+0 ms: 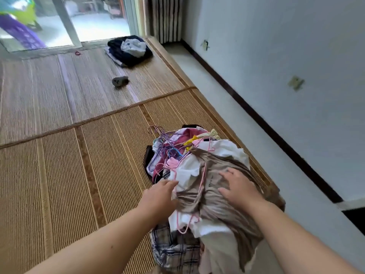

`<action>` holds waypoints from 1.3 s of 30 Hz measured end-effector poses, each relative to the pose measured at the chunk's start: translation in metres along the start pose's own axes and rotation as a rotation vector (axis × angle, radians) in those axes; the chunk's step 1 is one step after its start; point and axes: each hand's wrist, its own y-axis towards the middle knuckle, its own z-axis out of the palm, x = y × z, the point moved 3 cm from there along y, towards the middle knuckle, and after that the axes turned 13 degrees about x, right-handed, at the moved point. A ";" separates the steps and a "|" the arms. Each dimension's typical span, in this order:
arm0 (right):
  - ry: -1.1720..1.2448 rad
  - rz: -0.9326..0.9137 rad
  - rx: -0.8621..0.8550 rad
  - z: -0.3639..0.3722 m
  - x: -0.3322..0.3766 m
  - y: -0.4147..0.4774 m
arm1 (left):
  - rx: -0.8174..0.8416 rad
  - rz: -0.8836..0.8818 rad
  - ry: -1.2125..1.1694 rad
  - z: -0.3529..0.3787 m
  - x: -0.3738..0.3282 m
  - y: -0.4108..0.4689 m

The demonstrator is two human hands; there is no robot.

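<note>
Tan garment (215,202) tops the laundry pile (227,149) by the woven mat's (79,175) right edge. Right hand (240,189) lies spread flat on it; whether the left hand (161,192) grips anything is unclear. Lifting now may snag the tangled hangers (167,150) and drag other clothes along.

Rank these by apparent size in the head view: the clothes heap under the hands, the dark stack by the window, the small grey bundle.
1. clothes heap
2. dark stack
3. grey bundle
The heap lies nearest the camera, which exaggerates its lead.
</note>
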 end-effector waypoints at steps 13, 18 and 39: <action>-0.358 -0.371 0.199 -0.020 -0.019 0.253 | 0.059 -0.424 -0.277 0.056 0.002 0.116; -0.551 -0.355 0.259 -0.012 0.002 0.310 | 0.079 -0.575 -0.428 0.094 0.005 0.132; -0.150 -0.611 0.044 -0.070 -0.019 0.199 | -0.112 -0.567 -0.678 0.071 0.008 0.057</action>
